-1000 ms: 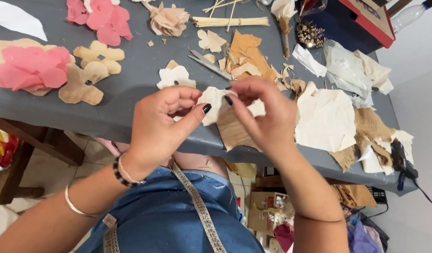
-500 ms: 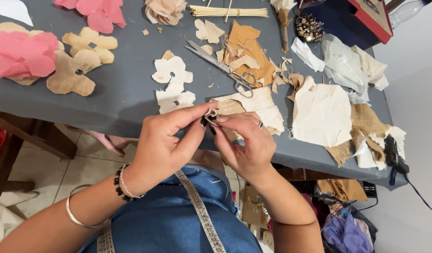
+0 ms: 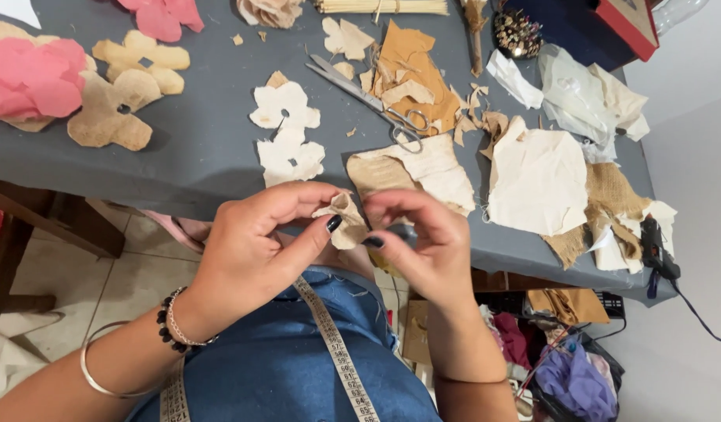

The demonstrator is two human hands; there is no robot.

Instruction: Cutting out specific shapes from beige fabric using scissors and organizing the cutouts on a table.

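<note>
Fabric scrap (image 3: 346,220) between both hands' fingers (image 3: 317,234).

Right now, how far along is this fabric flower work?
Done: flower shapes are cut out, two cream cutouts and tan cutouts lying flat on the grey table, scissors set down. In hand: the left hand and right hand pinch one small cream fabric piece, crumpled between the fingertips. Left: the flat cutouts are unshaped, and uncut fabric pieces remain.

Dark nail polish on both hands: left hand (image 3: 255,250), right hand (image 3: 427,242). Left wrist: black bead bracelet (image 3: 166,324) + thin silver bangle (image 3: 102,375). Blue denim top (image 3: 282,359), measuring tape (image 3: 333,348) draped over it. Arms bare, no sleeves.
</note>
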